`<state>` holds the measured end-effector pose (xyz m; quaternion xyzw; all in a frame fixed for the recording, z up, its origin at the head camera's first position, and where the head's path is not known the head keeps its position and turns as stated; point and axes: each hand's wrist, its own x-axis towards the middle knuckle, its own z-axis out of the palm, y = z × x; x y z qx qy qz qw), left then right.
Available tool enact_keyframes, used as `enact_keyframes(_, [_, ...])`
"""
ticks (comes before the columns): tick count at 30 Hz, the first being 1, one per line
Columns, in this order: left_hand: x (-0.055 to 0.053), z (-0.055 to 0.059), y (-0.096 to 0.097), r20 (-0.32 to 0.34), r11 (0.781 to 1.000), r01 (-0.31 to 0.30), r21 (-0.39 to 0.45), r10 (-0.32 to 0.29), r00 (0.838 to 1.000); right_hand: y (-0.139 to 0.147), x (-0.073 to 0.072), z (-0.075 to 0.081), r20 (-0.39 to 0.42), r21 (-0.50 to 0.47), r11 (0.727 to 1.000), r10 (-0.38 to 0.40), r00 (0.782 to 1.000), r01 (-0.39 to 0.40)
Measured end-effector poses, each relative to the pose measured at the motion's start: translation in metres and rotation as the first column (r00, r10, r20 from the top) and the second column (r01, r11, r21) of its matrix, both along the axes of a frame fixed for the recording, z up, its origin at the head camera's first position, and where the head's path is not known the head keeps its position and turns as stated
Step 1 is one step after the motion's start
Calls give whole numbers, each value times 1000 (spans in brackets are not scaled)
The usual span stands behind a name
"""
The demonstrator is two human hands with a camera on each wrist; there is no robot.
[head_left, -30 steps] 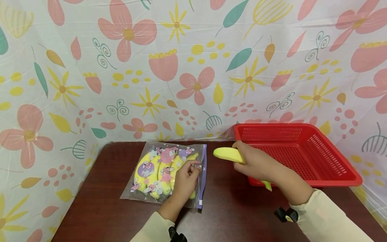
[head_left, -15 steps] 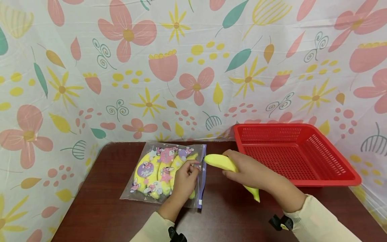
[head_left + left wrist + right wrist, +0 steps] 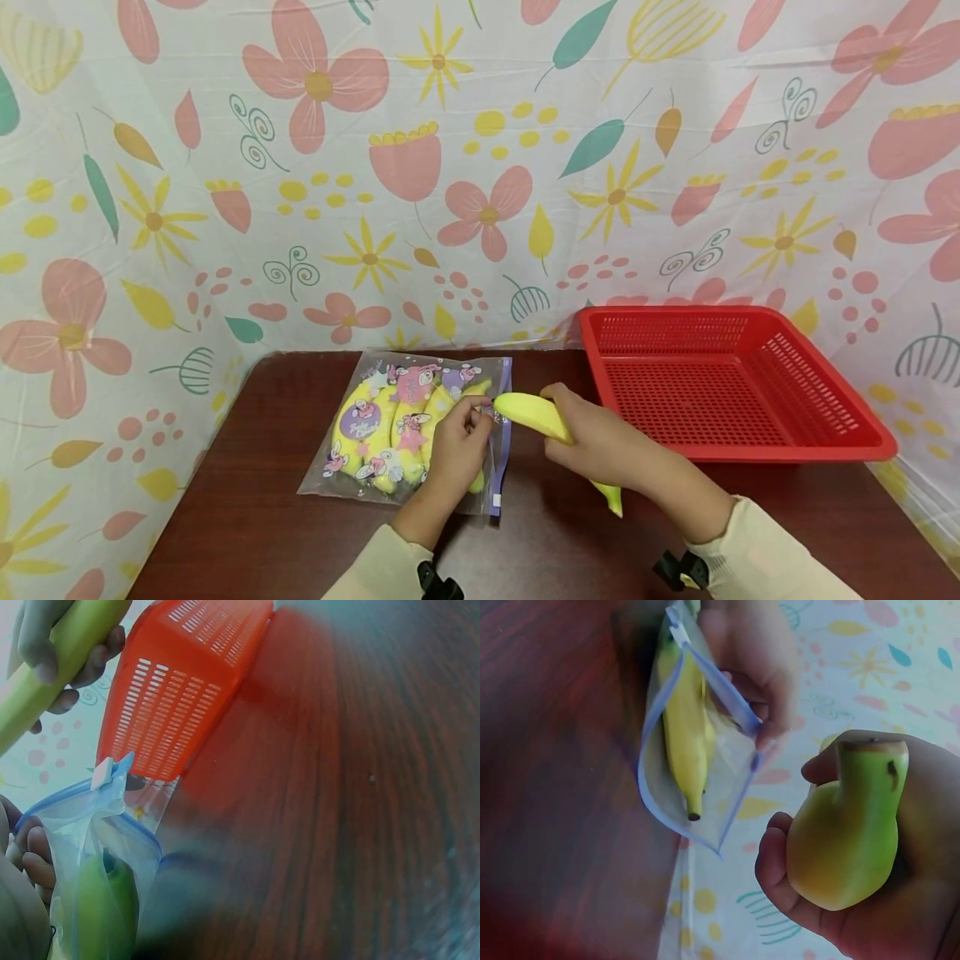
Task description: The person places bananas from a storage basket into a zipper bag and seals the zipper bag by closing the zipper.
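the left hand (image 3: pixel 461 442) is bare, and a little way behind it ends the left sleeve (image 3: pixel 377 568), plain cream cloth. a small, blocky black left camera (image 3: pixel 441 585) sits there, on the side toward the other hand. behind the bare right hand (image 3: pixel 600 437), the right sleeve (image 3: pixel 768 557) is the same cream, faintly creased, with a chunky, two-part black right camera (image 3: pixel 684 572) at its end.

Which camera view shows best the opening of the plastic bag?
The right wrist view: it looks into the plastic bag, its purple edge spread in a loop, with a banana inside. The left wrist view shows it from the side, with the white slider; the head view shows mainly the edge from above.
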<state>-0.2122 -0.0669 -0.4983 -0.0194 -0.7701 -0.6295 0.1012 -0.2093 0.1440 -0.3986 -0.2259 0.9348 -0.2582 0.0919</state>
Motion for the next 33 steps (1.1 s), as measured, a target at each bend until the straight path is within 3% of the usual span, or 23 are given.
enact_keyframes(11, [0,2,1,-4,999,-28,-21,28,1000,-5,0,-18,-79,-3,1000,-11,997,11])
enact_keyframes(23, [0,1,2,-12,999,-34,15,35,999,-3,-5,-36,-108,79,995,-45,993,54])
enact_keyframes(28, [3,9,5,5,998,-61,16,61,998,-6,-7,-41,-96,93,993,-61,994,70])
enact_keyframes(33, [2,6,3,-23,999,-39,6,39,999,-10,-10,-47,-110,97,993,-54,992,65])
